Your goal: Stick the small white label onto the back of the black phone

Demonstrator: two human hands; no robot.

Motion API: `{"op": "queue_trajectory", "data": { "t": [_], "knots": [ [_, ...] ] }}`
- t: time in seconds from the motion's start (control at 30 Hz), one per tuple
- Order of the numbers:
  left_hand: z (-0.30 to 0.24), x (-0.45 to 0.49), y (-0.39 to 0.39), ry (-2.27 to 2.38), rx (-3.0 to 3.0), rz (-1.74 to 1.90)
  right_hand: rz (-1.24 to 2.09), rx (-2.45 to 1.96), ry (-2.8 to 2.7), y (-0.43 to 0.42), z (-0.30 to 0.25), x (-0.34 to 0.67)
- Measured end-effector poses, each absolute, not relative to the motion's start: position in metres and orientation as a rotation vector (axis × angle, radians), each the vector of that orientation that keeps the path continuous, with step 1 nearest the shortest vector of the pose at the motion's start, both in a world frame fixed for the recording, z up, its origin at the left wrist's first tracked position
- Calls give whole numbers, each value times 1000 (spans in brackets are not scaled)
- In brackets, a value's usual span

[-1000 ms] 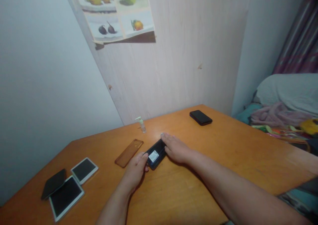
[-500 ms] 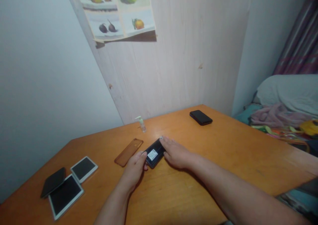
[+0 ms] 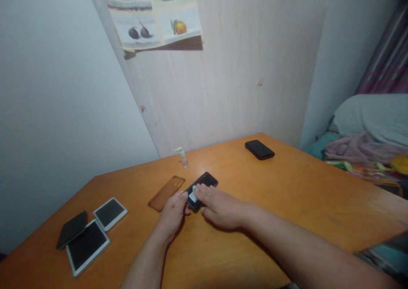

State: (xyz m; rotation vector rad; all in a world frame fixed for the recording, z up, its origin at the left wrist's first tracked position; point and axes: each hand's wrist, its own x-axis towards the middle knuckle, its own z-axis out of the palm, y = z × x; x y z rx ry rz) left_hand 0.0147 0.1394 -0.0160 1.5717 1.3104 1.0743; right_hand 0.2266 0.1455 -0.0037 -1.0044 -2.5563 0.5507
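Note:
A dark phone point(image 3: 208, 178) lies tilted on the wooden table, a white label point(image 3: 192, 197) on its upward face. My left hand point(image 3: 173, 214) is closed on its near left end, thumb on top. Across the phone's face lie the fingers of my right hand point(image 3: 223, 206), pressing a small white wipe point(image 3: 194, 188) beside the label; most of the wipe is hidden under the fingertips. Just left of the phone, a brown translucent phone case point(image 3: 165, 194) rests flat. Behind them stands a small clear pump bottle point(image 3: 184, 158).
At the left lie two white-framed dark tablets point(image 3: 110, 213) point(image 3: 87, 246) and a black flat case point(image 3: 72, 230) overlapping one. A black wallet-like case point(image 3: 259, 149) sits near the table's back right. A wall point(image 3: 229, 89) bounds the table point(image 3: 306, 212) behind.
My right hand has slid from the phone's far end toward its near left end, over the label, with the white wipe under its fingertips. My left hand keeps its hold.

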Motion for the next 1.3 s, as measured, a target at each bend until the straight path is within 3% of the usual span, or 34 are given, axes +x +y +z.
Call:
{"op": "queue_trajectory", "data": {
  "t": [0.1,0.27,0.5,0.67,0.9,1.13,1.3],
  "knots": [
    [-17,14,139,1297,1580,1069,573,-909,-2560,140,-2,222],
    [-17,14,139,1314,1576,1054,515,-1254,-2440,157,-8,235],
    [-17,14,139,1282,1582,1053,555,-911,-2546,149,-8,225],
    [-19,15,139,1284,1579,1021,508,-1256,-2402,163,-9,236],
    [-20,15,141,1223,1544,984,568,-930,-2525,148,-5,223],
    [-18,16,139,1212,1515,988,548,-1397,-2291,179,-16,242],
    [-15,17,137,1229,1527,998,522,-1038,-2490,158,-11,227]
  ]
}}
